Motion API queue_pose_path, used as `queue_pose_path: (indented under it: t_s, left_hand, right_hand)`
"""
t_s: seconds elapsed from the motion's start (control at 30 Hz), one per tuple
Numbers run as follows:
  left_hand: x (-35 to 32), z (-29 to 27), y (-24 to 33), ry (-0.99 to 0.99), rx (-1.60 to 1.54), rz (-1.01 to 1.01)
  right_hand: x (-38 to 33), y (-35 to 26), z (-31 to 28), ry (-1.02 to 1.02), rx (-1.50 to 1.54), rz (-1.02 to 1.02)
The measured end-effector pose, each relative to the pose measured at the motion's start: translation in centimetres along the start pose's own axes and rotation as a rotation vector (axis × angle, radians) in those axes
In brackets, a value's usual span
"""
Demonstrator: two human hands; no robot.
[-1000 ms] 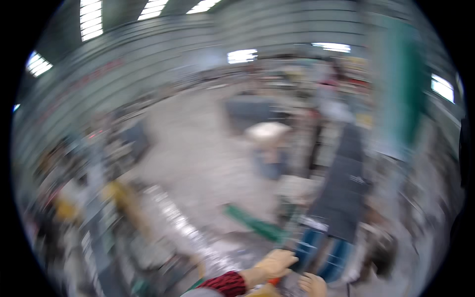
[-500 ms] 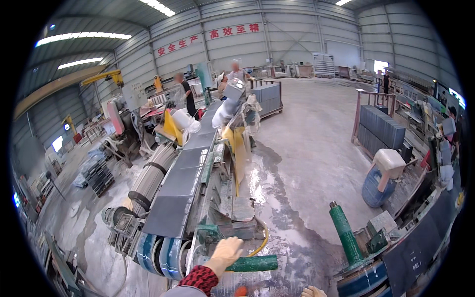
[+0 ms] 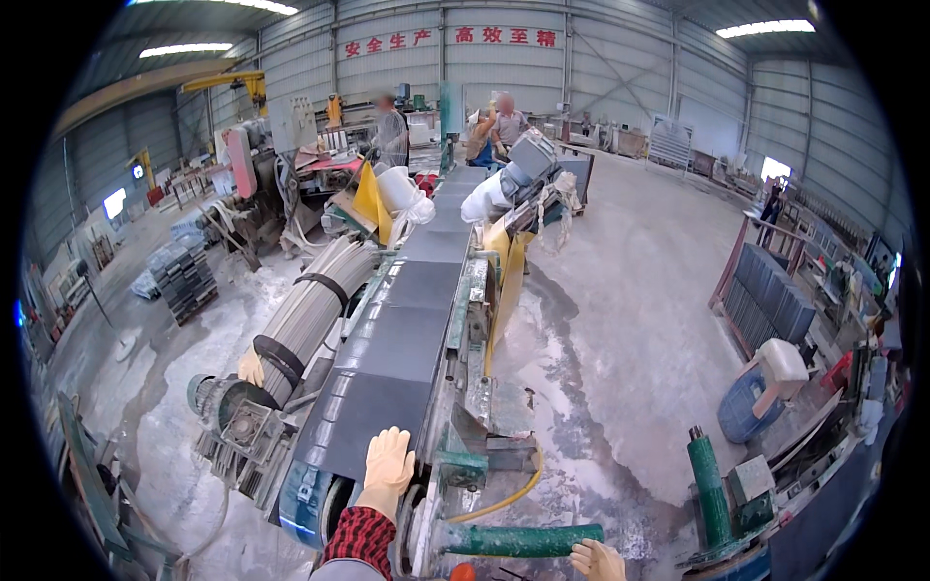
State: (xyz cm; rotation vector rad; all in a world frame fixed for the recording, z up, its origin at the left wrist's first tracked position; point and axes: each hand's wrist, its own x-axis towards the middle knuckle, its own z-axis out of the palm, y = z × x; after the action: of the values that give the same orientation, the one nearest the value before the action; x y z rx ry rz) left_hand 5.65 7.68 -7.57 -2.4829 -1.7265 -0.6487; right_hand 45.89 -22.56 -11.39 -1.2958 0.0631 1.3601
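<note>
1. Plainly, the left hand (image 3: 387,467), gloved and spread flat with fingers together, rested palm-down on the near edge of the dark stone slab (image 3: 373,412) lying at the near end of the conveyor line (image 3: 431,247).
2. The right hand (image 3: 598,560), also gloved, lay by the end of the green roller handle (image 3: 518,538); whether it gripped it I could not tell.
3. The slab looked heavy, rigid and brittle at its corners, probably dusty and a little slick.
4. I judged it best taken by both long side edges, kept level, never by one corner.
</note>
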Motion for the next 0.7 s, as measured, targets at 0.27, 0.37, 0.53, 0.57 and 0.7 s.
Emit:
queue_pose_path:
  t_s: [0.27, 0.37, 0.53, 0.57, 0.7]
  left_hand:
    - [9.0, 4.1, -0.6, 0.079, -0.065, 0.136]
    - [12.2, 6.3, -1.5, 0.078, -0.042, 0.061]
    - [17.6, 8.9, -1.0, -0.008, -0.06, -0.137]
    - [18.4, 8.5, -1.1, -0.035, -0.083, -0.177]
    - [19.3, 9.6, -1.4, 0.051, -0.043, -0.154]
  right_hand:
    - [1.9, -1.3, 7.6, 0.146, -0.104, -0.019]
    - [1.4, -1.1, 9.3, 0.167, -0.117, -0.043]
    - [0.7, -1.9, 7.9, 0.2, -0.124, -0.069]
    - [-0.1, -2.1, 8.5, 0.234, -0.14, -0.061]
    - [-0.8, -2.0, 7.5, 0.27, -0.152, -0.075]
